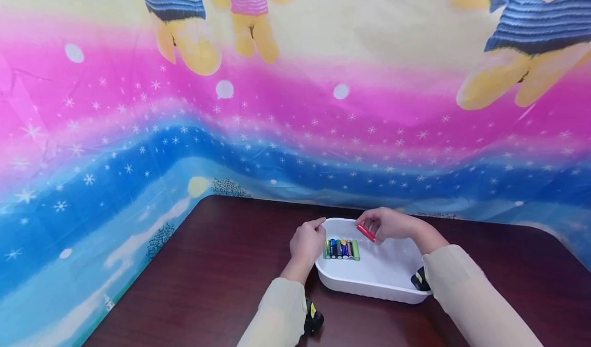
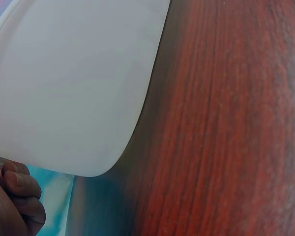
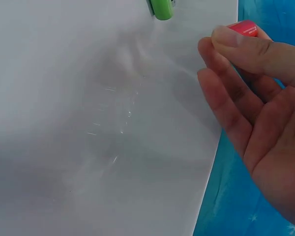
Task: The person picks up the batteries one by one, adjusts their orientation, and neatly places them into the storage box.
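A white plastic tray (image 1: 383,285) sits on the table, and my left hand (image 1: 308,243) grips its left rim. In the left wrist view, curled fingers (image 2: 24,189) show at the tray's rim (image 2: 96,169). My right hand (image 1: 385,224) is over the far side of the tray and pinches a red battery (image 1: 366,232) between thumb and fingers. The right wrist view shows only one end of the red battery (image 3: 246,28), the rest hidden by the thumb. Inside the tray at the left, several batteries (image 1: 341,249) of mixed colours lie side by side in a row; a green battery (image 3: 162,9) is at its right end.
The dark reddish-brown wooden table (image 1: 221,265) extends around the tray. A printed cloth (image 1: 295,105) with bears and snowflakes hangs behind and to the left of it. Black wrist cameras (image 1: 314,317) are strapped under both forearms.
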A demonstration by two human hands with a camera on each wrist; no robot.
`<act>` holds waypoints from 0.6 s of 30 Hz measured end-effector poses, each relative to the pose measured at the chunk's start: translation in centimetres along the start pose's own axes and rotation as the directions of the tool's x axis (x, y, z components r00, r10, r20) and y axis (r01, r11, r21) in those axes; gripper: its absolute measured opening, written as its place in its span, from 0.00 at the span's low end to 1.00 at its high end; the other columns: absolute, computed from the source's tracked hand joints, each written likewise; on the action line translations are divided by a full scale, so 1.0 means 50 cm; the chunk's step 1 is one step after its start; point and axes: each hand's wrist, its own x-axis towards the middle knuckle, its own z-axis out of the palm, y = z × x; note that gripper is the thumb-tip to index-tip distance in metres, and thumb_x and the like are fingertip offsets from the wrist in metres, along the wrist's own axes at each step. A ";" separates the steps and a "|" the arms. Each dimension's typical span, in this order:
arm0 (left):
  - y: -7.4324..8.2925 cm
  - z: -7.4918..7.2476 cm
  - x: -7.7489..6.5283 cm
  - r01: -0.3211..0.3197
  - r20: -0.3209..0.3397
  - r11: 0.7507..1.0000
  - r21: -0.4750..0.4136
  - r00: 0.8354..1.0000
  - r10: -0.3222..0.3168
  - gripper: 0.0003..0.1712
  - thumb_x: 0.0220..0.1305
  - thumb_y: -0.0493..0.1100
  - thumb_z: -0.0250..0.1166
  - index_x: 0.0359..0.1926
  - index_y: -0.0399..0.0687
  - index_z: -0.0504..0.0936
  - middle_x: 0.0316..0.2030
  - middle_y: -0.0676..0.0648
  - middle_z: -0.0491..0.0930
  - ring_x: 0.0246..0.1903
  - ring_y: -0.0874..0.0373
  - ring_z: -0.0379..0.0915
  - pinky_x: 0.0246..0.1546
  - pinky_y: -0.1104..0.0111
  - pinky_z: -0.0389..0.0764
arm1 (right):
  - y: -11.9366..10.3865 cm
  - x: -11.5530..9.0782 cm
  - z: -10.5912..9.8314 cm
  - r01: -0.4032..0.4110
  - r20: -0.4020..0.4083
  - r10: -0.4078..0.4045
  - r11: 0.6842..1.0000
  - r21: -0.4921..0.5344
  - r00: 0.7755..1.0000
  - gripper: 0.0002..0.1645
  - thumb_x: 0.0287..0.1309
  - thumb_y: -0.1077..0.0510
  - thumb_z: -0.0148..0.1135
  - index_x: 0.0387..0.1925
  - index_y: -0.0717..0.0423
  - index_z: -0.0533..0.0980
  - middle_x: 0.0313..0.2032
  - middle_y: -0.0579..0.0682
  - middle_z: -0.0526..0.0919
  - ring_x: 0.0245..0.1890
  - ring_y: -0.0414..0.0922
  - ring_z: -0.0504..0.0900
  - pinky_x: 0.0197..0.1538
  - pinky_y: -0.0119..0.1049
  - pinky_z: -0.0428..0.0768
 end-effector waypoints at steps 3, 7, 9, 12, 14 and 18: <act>0.000 -0.001 0.001 0.003 0.006 1.000 0.000 1.000 -0.003 0.18 0.65 0.46 0.53 0.53 0.62 0.80 0.46 0.51 0.81 0.41 0.55 0.78 0.34 0.60 0.76 | -0.003 0.002 0.003 -0.003 0.015 0.003 0.999 -0.035 1.000 0.34 0.36 0.77 0.68 0.50 0.55 0.77 0.35 0.47 0.77 0.35 0.45 0.75 0.37 0.37 0.78; 0.002 -0.003 0.000 -0.005 0.000 1.000 -0.002 1.000 0.005 0.17 0.65 0.46 0.54 0.53 0.61 0.81 0.45 0.50 0.82 0.40 0.55 0.79 0.33 0.61 0.76 | -0.007 0.003 0.007 -0.013 0.041 0.017 0.995 -0.096 0.999 0.33 0.35 0.75 0.70 0.48 0.54 0.77 0.35 0.46 0.79 0.38 0.45 0.77 0.40 0.39 0.79; 0.003 -0.004 -0.001 -0.008 -0.004 1.000 -0.003 1.000 0.008 0.17 0.64 0.46 0.55 0.53 0.61 0.81 0.44 0.50 0.82 0.39 0.55 0.79 0.31 0.61 0.76 | -0.009 0.004 0.011 -0.031 0.049 0.038 0.991 -0.127 0.998 0.33 0.35 0.74 0.71 0.48 0.53 0.78 0.36 0.45 0.80 0.40 0.45 0.77 0.42 0.42 0.79; 0.002 -0.004 -0.001 -0.008 -0.002 1.000 -0.004 1.000 0.008 0.17 0.65 0.46 0.55 0.53 0.60 0.81 0.42 0.50 0.83 0.37 0.55 0.79 0.30 0.63 0.75 | -0.008 0.008 0.020 -0.085 0.045 0.094 0.982 -0.168 0.995 0.32 0.34 0.71 0.73 0.47 0.51 0.78 0.36 0.45 0.80 0.40 0.45 0.77 0.44 0.44 0.77; 0.002 -0.003 -0.001 -0.008 0.001 1.000 -0.001 1.000 0.008 0.17 0.65 0.46 0.55 0.53 0.60 0.80 0.42 0.50 0.83 0.37 0.55 0.79 0.29 0.63 0.74 | -0.007 0.009 0.026 -0.102 0.041 0.112 0.973 -0.206 0.993 0.32 0.33 0.69 0.74 0.46 0.51 0.78 0.35 0.44 0.79 0.37 0.44 0.76 0.44 0.44 0.77; 0.001 -0.001 -0.001 -0.005 0.002 1.000 -0.004 1.000 0.005 0.17 0.65 0.46 0.55 0.53 0.61 0.80 0.38 0.50 0.83 0.35 0.56 0.79 0.28 0.63 0.74 | -0.010 0.013 0.036 -0.094 0.034 0.110 0.945 -0.314 0.993 0.29 0.32 0.63 0.77 0.43 0.54 0.77 0.29 0.43 0.78 0.31 0.42 0.74 0.40 0.42 0.76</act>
